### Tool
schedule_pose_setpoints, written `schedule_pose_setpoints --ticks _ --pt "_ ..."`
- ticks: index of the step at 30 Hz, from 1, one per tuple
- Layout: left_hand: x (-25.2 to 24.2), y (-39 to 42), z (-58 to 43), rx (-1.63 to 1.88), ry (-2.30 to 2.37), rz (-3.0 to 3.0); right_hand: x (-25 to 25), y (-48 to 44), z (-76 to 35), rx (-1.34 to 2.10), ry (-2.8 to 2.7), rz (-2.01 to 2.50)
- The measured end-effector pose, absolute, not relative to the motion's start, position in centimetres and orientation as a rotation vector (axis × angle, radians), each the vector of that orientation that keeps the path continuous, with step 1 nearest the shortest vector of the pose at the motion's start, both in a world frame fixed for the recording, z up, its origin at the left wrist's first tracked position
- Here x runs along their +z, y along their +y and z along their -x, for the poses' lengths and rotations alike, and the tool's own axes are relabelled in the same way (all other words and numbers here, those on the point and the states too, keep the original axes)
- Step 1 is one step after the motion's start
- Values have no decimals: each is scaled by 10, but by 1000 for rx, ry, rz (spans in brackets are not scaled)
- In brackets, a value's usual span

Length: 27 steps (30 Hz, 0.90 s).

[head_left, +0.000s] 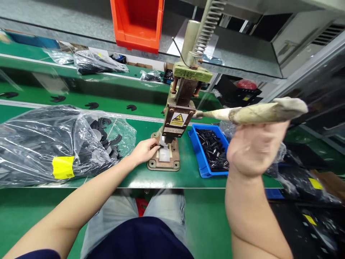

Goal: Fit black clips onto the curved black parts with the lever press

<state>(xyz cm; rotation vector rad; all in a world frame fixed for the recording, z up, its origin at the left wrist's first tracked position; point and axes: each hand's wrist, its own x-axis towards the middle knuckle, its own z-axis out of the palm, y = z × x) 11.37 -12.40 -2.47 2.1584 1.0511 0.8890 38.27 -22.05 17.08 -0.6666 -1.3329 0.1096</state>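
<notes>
A hand press (pixel 176 118) with a yellow warning label stands in front of me, its ram low over the base plate (pixel 151 166). My left hand (pixel 145 150) is at the base, thumb and fingers pinched on a small black part (pixel 162 146) under the ram. Most of that part is hidden. Raised at the right, my right hand (pixel 254 147) grips the press lever (pixel 258 112), which is wrapped in pale, worn material. The palm faces me, and the fingertips are out of sight behind the lever.
A blue bin (pixel 201 158) of small black parts sits right of the press. Left lies a clear plastic bag (pixel 35 144) of dark curved pieces. Several black pieces lie on the green belt (pixel 113 100) behind. An orange bin (pixel 137 27) is on the shelf above.
</notes>
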Motion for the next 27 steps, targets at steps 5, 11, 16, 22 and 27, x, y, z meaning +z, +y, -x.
schedule_pose_setpoints --ticks 5,11,16,22,27 --pt "-24 -115 -127 844 897 -2515 217 -219 -364 289 -1517 581" --pt "-22 -110 -129 807 849 -2496 183 -236 -359 275 -1578 577" --pt "-19 -110 -130 796 861 -2464 119 -263 -363 74 -1686 678" --pt "-7 -112 -120 683 939 -2452 73 -268 -362 -56 -1634 704" --pt "18 -80 -44 340 1452 -2596 72 -264 -362 -75 -1615 658"
